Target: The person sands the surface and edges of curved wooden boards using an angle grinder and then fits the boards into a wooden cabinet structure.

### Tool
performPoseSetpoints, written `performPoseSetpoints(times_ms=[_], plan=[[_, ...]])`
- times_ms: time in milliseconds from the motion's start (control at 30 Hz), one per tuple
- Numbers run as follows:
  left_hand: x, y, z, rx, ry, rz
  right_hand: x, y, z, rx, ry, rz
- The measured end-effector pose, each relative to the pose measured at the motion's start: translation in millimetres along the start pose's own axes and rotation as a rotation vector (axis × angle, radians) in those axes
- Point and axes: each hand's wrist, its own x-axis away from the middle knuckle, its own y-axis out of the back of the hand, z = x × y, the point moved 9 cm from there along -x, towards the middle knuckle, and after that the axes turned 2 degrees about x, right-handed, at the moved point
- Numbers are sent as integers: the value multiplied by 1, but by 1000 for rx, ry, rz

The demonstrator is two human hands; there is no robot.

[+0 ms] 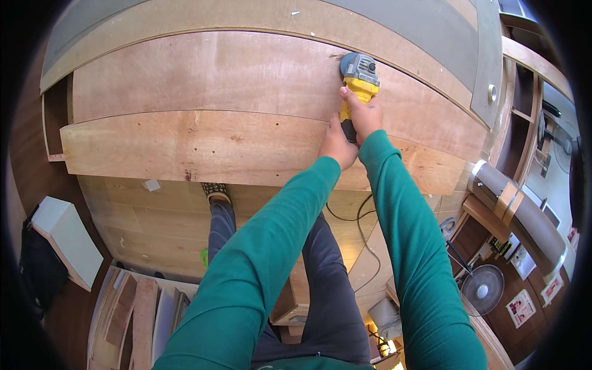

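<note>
A yellow and grey angle grinder [361,86] with a blue-grey disc is gripped in both of my hands. My right hand [366,116] wraps round its yellow body, below the metal head. Lower down, my left hand [337,145] is closed round the black rear end of the handle. The disc meets or hovers just over the far edge of a broad reddish plywood panel [203,74]; contact cannot be made out. A small dark mark shows on the wood left of the disc. Nearer me lies a paler wooden board [246,145] with several small dark holes.
Beyond the panel runs a wooden frame with grey panels [407,31]. A dark cord [368,246] hangs beside my legs. On the right are a fan [483,290] and a large wrapped roll [524,213]. Offcut boards [139,308] stand lower left, near a white box [69,237].
</note>
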Motion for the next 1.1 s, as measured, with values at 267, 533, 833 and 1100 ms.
performPoseSetpoints(times_ms=[267, 533, 833, 1100], plan=[[7, 8, 5, -24, 25, -40, 6, -10, -4, 79, 3, 3], [5, 8, 3, -69, -27, -75, 2, -6, -7, 51, -19, -8], [-5, 16, -4, -65, -34, -37, -1, -15, 6, 56, -31, -17], [-8, 19, -4, -53, -12, 29, -1, -12, 5, 111, -47, -101]])
